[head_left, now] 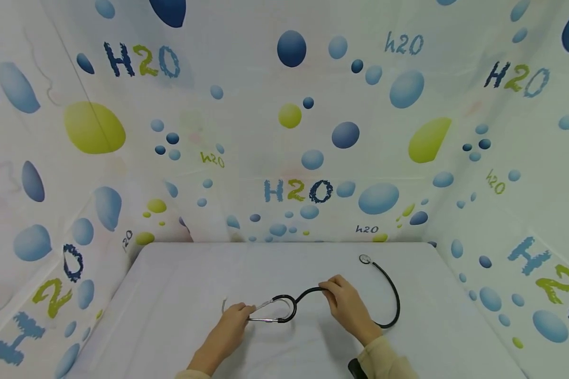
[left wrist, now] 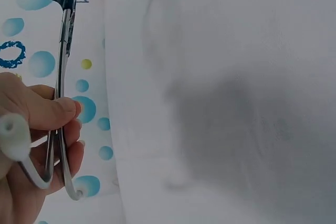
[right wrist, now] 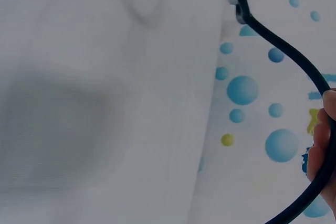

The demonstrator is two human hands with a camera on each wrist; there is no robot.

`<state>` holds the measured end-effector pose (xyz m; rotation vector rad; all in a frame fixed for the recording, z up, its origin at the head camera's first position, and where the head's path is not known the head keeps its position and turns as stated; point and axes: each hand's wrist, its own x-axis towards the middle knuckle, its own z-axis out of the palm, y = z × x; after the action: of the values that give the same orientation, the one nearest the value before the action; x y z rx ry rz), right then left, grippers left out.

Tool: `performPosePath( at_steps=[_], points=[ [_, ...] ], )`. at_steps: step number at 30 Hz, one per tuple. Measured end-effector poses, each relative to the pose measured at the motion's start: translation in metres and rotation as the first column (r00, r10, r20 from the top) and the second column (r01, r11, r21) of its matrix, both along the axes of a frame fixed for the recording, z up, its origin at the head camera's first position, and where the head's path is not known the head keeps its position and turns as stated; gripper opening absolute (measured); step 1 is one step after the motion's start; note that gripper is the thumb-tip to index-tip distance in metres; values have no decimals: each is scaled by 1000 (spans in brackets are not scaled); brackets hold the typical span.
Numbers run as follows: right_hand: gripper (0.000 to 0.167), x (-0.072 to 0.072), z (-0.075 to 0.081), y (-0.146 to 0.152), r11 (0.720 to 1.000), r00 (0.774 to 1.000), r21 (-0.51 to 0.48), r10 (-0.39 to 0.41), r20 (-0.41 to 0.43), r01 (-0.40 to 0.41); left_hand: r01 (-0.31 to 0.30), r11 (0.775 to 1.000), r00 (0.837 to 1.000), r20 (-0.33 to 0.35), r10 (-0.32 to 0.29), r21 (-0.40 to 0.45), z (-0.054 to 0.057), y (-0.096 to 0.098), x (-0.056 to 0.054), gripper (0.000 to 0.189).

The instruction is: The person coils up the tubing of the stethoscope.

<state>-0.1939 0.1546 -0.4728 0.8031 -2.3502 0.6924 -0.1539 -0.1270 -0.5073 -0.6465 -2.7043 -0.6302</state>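
Observation:
A stethoscope with black tubing (head_left: 398, 300) and silver metal ear tubes (head_left: 264, 319) is held between both hands above the white table. My left hand (head_left: 231, 325) grips the ear tubes near their tips; the left wrist view shows thumb and fingers around the metal tubes (left wrist: 62, 72), with a pale eartip (left wrist: 14, 137) close to the camera. Farther along, my right hand (head_left: 348, 308) pinches the black tube (right wrist: 294, 56) past its fork. From there the tubing loops right and back to the round chest piece (head_left: 365, 259), which lies on the table.
A white cloth covers the table (head_left: 194, 268). Behind it and on both sides hangs a white curtain (head_left: 246, 131) printed with blue and green drops and H2O lettering. A dark band (head_left: 356, 368) sits by the right sleeve.

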Motion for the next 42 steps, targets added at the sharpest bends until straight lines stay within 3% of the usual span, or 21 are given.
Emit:
performPosePath(
  at_steps=[5,11,15,20,24,27,32,36,42],
  points=[
    [19,-4,13,-4,999,999,32,39,-3,-39,16,999,1000,26,-17,36,7,3,4,25],
    [16,-3,29,-13,984,985,57,165,47,-167,3,997,997,76,-9,77,9,8,7,25],
    [14,-2,37,-22,968,961,53,238,142,-247,42,996,999,29,-45,82,8,13,7,26],
    [13,0,42,-37,934,905,92,305,297,-345,89,995,993,-84,-84,52,7,20,8,26],
    [11,3,46,-48,902,834,111,333,439,-418,86,996,988,-127,-82,33,9,23,9,24],
    [7,5,48,-56,877,763,104,344,547,-470,100,995,984,-152,-95,27,10,25,10,25],
    [8,-2,41,-67,859,682,27,387,621,-512,180,982,954,-251,-163,48,10,29,9,28],
    [11,-12,32,-67,866,657,-36,405,636,-499,244,966,929,-306,-209,82,10,32,9,28],
    [19,-20,24,-63,879,626,-84,398,671,-469,242,961,934,-301,-194,132,8,31,12,32]
  ],
)
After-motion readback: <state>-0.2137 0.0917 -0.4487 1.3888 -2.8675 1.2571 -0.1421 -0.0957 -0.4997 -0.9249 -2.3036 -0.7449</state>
